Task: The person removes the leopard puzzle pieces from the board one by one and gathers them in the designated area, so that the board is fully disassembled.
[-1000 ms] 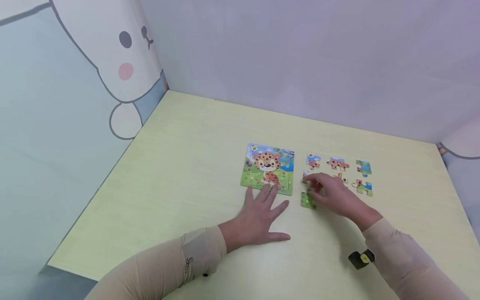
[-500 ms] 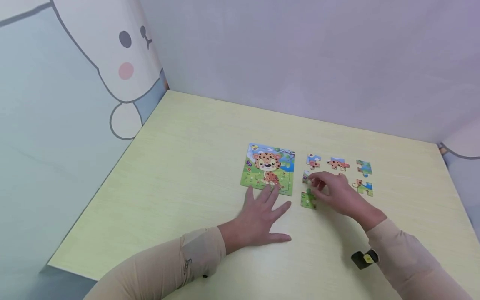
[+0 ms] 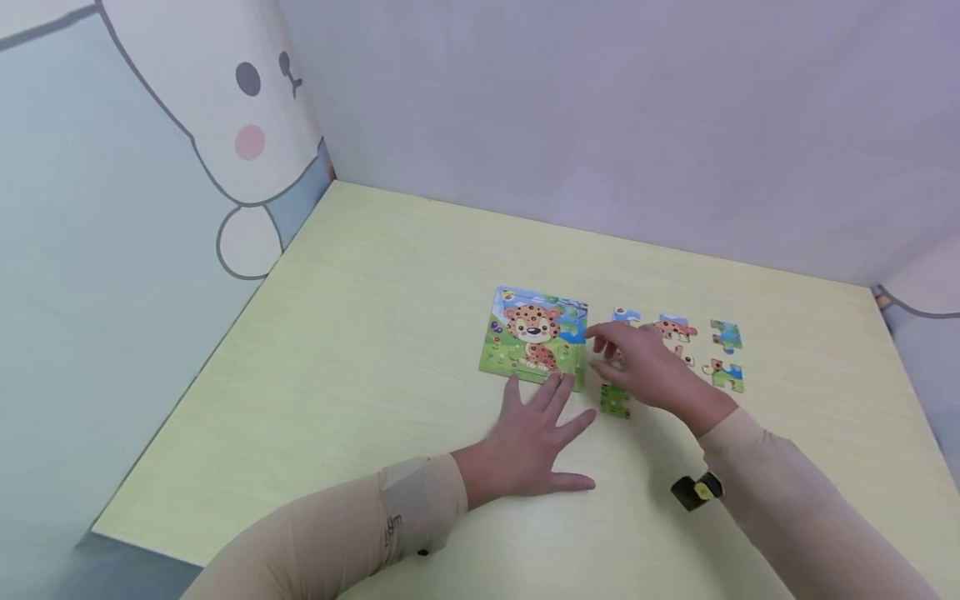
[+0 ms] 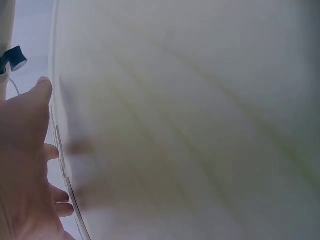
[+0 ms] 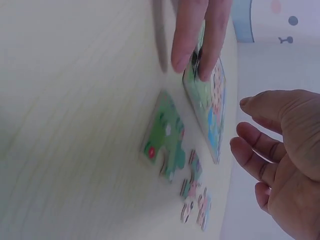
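Observation:
A square puzzle board [image 3: 531, 329] with a spotted leopard cub lies on the table. My left hand [image 3: 528, 450] is spread flat, its fingertips touching the board's near edge. To the right of the board hovers my right hand [image 3: 652, 367], fingers loosely bent and nothing seen between them. The right wrist view shows that thumb and fingers [image 5: 252, 157] apart, above the table. Just below this hand lies a green puzzle piece [image 3: 615, 402]. Other pieces behind it are partly covered by the hand, among them a leopard-print piece [image 3: 675, 327].
Farther right lie a blue-green piece [image 3: 726, 335] and a spotted piece with blue and green [image 3: 726, 377]. Pale walls [image 3: 585, 125] border the table [image 3: 360, 333] at the back and left. A dark wrist device [image 3: 697, 492] hangs at the right cuff.
My right hand has shifted left from over the pieces toward the puzzle board, its fingers spreading apart. My left hand has slid slightly to the right along the board's edge.

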A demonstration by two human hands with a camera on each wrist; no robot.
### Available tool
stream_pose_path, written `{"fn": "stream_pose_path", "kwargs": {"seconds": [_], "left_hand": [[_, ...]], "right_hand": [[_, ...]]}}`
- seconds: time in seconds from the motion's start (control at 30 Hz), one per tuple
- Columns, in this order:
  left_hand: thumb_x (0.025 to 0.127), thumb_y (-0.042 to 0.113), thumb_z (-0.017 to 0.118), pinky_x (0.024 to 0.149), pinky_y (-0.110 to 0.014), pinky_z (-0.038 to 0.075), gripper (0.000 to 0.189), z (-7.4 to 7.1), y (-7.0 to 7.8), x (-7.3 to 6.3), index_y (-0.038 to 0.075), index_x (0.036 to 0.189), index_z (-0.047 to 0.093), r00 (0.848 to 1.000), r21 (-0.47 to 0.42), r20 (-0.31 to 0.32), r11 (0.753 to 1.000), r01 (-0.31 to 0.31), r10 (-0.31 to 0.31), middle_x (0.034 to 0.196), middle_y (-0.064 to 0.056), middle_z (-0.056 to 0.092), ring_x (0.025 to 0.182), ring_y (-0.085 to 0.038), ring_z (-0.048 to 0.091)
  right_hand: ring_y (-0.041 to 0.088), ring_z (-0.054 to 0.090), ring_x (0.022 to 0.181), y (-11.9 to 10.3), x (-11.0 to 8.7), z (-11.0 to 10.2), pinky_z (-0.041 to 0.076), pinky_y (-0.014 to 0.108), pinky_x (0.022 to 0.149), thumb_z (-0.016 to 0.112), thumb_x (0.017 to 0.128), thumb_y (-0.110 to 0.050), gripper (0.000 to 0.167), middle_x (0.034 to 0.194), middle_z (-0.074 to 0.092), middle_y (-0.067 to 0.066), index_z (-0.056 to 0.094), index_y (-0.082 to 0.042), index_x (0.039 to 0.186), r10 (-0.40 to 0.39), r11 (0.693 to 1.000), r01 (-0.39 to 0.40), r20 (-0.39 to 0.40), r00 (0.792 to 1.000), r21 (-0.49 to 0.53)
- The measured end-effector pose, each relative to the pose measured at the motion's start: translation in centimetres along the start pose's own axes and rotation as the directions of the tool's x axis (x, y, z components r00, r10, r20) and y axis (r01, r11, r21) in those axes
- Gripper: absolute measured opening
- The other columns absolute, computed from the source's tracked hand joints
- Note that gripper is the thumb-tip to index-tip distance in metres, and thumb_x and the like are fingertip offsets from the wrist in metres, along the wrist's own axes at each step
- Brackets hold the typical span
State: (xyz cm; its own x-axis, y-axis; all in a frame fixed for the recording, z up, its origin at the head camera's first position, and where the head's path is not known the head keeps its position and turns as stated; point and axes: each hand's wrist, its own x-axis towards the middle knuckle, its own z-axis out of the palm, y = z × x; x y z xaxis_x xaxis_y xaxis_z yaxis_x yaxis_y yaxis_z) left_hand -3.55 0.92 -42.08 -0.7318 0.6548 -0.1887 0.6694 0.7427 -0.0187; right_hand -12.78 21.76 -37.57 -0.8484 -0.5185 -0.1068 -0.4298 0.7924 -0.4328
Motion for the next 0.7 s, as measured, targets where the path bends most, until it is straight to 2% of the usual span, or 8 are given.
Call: {"fn": "stream_pose_path", "kwargs": {"seconds": [0.13, 0.37, 0.57, 0.7], "left_hand": [[0.093, 0.089, 0.028, 0.116, -0.074, 0.030, 0.088, 0.2, 0.0, 0.0, 0.041, 0.167, 0.023, 1.000, -0.011, -0.001, 1.000, 0.002, -0.002, 0.178, -0.012, 0.011, 0.165, -0.031, 0.013], [0.092, 0.090, 0.032, 0.113, -0.076, 0.032, 0.089, 0.3, 0.3, -0.2, 0.040, 0.166, 0.028, 0.998, -0.033, -0.057, 0.999, -0.009, 0.007, 0.178, -0.014, 0.002, 0.165, -0.033, 0.005], [0.092, 0.089, 0.034, 0.112, -0.075, 0.033, 0.087, 0.4, 0.6, -0.3, 0.040, 0.163, 0.035, 0.996, -0.043, -0.088, 0.999, -0.014, 0.010, 0.176, -0.015, 0.011, 0.163, -0.032, 0.013], [0.091, 0.090, 0.033, 0.112, -0.074, 0.034, 0.087, 0.3, 0.8, -0.4, 0.040, 0.163, 0.035, 0.996, -0.026, -0.083, 1.000, -0.011, 0.009, 0.176, -0.015, 0.015, 0.162, -0.032, 0.015]], "right_hand": [[0.026, 0.068, 0.102, -1.5, 1.9, 0.5, 0.030, 0.064, 0.104, 0.075, 0.097, -0.013, 0.042, 0.107, 0.073, 0.007, 0.064, -0.003, 0.136, -0.038, 0.999, 0.038, 0.014, 0.999, 0.005], [0.024, 0.066, 0.110, -3.5, 4.6, 2.3, 0.032, 0.057, 0.104, 0.080, 0.094, -0.025, 0.047, 0.110, 0.074, 0.002, 0.065, -0.010, 0.136, -0.042, 0.999, 0.044, 0.083, 0.996, -0.023], [0.028, 0.059, 0.125, -4.6, 5.5, 3.4, 0.027, 0.065, 0.115, 0.080, 0.094, -0.026, 0.051, 0.126, 0.072, 0.005, 0.064, -0.010, 0.140, -0.044, 0.998, 0.050, 0.125, 0.991, -0.043], [0.030, 0.056, 0.127, -4.8, 5.6, 3.9, 0.029, 0.064, 0.113, 0.079, 0.094, -0.024, 0.051, 0.133, 0.069, 0.007, 0.064, -0.010, 0.140, -0.060, 0.995, 0.070, 0.127, 0.990, -0.074]]}}
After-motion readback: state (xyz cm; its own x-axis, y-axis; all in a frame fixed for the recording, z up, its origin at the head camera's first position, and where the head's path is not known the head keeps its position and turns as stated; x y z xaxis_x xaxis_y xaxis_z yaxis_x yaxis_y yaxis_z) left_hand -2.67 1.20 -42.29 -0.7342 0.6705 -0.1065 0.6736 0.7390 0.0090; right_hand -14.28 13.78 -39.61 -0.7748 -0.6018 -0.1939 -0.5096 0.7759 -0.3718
